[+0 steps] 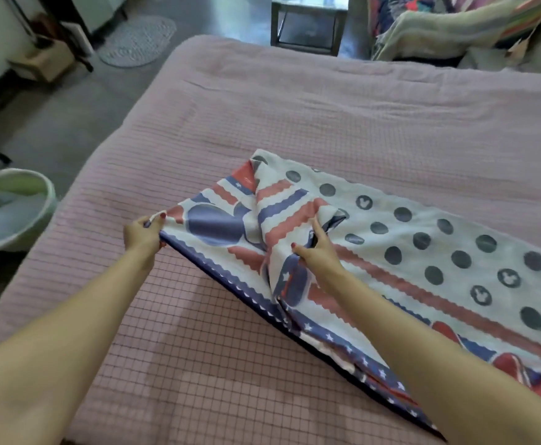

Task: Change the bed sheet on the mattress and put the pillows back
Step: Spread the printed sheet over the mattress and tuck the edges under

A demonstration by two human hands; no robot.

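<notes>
Patterned sheet (375,239) lay folded on the bed, running from the middle toward the near right edge; white with grey dots on the far half, red and blue wavy stripes and starred blue border on the near half. Left hand (142,234) pinched the sheet's left corner, lifting it slightly off the bed. Right hand (318,252) gripped a bunched fold near the sheet's middle, fingers curled into the cloth. Mattress (294,117) beneath wore a pink quilted cover with a fine grid. On the floor at left stood a pale basket (42,194) holding light cloth, possibly laundry; view blurred there. Round mat (137,41) lay further off. Small grey table (307,25) stood beyond the bed's far end, striped bedding (455,25) heaped to its right.
</notes>
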